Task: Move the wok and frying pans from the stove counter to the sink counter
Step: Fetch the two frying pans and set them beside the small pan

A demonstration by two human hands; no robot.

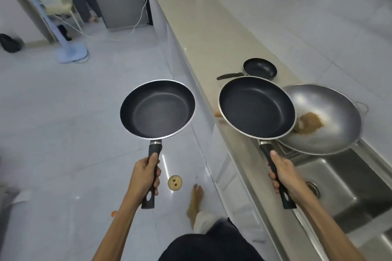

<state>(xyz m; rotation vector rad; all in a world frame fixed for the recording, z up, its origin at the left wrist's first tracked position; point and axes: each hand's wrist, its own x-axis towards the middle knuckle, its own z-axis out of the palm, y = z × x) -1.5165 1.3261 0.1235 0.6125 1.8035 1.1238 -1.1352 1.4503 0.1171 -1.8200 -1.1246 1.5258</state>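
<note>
We carry two pans level, left hand [146, 176] gripping the left pan [157, 109] over the floor, right hand [283, 174] gripping the right pan [257, 106], best lowered left of the wok [331, 118] on the counter [203, 34].

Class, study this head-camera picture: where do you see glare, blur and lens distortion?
Head view: glare streaks the glossy floor between the hands and brightens the wok; the far left corner around the fan is blurred; the wide lens bends the counter edge and the sink; both held pans are sharp.
</note>
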